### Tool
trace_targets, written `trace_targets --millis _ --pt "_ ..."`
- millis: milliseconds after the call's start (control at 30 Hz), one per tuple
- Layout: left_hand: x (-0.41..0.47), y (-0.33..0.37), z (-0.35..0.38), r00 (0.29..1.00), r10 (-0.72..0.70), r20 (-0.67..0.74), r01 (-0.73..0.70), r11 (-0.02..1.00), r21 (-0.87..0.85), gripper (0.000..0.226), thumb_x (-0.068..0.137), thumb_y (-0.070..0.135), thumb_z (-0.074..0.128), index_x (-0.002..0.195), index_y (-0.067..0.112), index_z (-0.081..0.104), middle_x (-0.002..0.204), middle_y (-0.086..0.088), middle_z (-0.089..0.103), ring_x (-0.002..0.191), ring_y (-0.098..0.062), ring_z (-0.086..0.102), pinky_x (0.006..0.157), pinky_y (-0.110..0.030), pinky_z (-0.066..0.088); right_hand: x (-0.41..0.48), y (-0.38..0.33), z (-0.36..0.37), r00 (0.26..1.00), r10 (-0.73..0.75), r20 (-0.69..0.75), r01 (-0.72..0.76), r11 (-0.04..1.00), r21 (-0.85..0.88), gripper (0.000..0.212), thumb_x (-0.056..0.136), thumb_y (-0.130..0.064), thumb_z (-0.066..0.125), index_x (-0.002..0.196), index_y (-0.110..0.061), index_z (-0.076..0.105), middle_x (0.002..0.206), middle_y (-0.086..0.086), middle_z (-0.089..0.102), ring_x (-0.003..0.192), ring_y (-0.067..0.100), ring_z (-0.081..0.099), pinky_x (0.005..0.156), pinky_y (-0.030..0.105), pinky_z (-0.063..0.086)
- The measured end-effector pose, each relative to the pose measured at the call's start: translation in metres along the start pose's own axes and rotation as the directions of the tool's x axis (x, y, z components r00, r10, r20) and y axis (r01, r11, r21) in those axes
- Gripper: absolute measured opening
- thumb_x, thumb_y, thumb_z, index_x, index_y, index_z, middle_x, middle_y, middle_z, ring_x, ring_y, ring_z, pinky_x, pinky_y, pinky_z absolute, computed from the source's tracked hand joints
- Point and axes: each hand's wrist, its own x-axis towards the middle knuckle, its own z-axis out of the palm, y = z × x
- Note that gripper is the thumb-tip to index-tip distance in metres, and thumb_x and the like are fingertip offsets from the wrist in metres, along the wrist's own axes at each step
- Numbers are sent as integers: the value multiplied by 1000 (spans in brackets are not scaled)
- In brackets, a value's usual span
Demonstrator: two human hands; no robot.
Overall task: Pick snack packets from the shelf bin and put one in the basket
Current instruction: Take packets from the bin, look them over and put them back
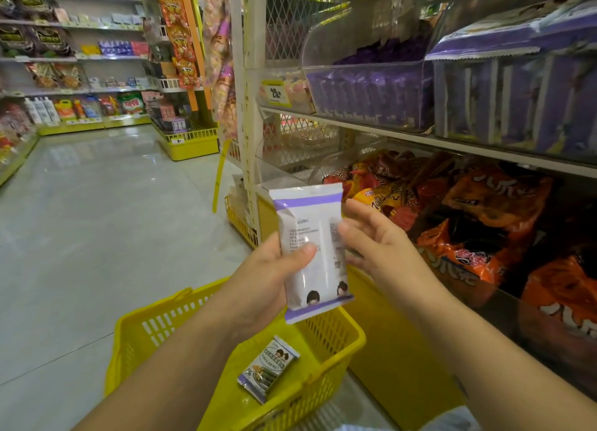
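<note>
1. Basket (135,329): yellow plastic, open-lattice walls, standing on the floor below both hands. A second packet (268,367) already lies flat on the basket bottom, toward its right wall.

2. Left hand (274,269): grips the packet (310,233) from the left side at mid-height. The thumb lies across the printed face and the remaining fingers are hidden behind the wrapper.

3. Packet: held upright in the air above the far right corner of the basket, clear of the rim, back panel toward the camera. The wrapper is a white and purple film pouch with crimped seals at the top and bottom.

4. Right hand (371,237): fingers lightly bent, tips on the packet's right edge in what appears to be a light pinch.

5. Bin (371,91): clear plastic, on the upper shelf to the right, stocked with purple packets. Orange bags (484,211) fill the shelf beneath it.

Handling assessment:
- Weight: probably light, since one hand carries it easily.
- Surface: glossy film, likely slippery, so hold with thumb opposed to fingers.
- Stiffness: the pouch is soft and the contents may crush, so avoid squeezing the middle.
- Grip points: the long side edges or the flat end seals.
</note>
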Motion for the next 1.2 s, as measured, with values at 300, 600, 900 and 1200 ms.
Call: trace_targets --millis 300,600,900,1200 --pt "4 -2 -2 989 112 -97 -97 985 145 53 98 1 48 135 39 46 119 4 70 111 -15 66 80 -33 59 -5 -4 -3 969 -241 57 248 955 -164 37 91 -14 62 116 -41 58 99 -4 66 94 17 66 80 33 57" --pt "5 2 -7 987 62 -147 -72 995 -62 55 96 12 48 142 41 42 125 -3 67 113 -24 65 75 -44 58 -9 -13 -3 940 -167 298 158 986 54 62 89 11 53 138 -27 44 130 -8 62 100 16 66 90 38 55" --pt "9 8 -12 982 -16 -189 -54 932 -357 47 99 7 42 141 28 47 114 -10 71 88 -22 73 59 -39 58 -7 -7 -7 917 -79 392 30 991 128 60 85 16 55 127 -28 53 131 -13 61 109 18 65 91 34 55" --pt "11 10 -17 947 -36 -318 -81 934 -348 46 95 12 50 138 29 49 113 -8 73 95 -24 73 69 -52 60 -6 -4 -12 882 44 470 -95 992 85 65 85 17 55 135 -24 48 137 -9 56 110 20 65 81 32 59"
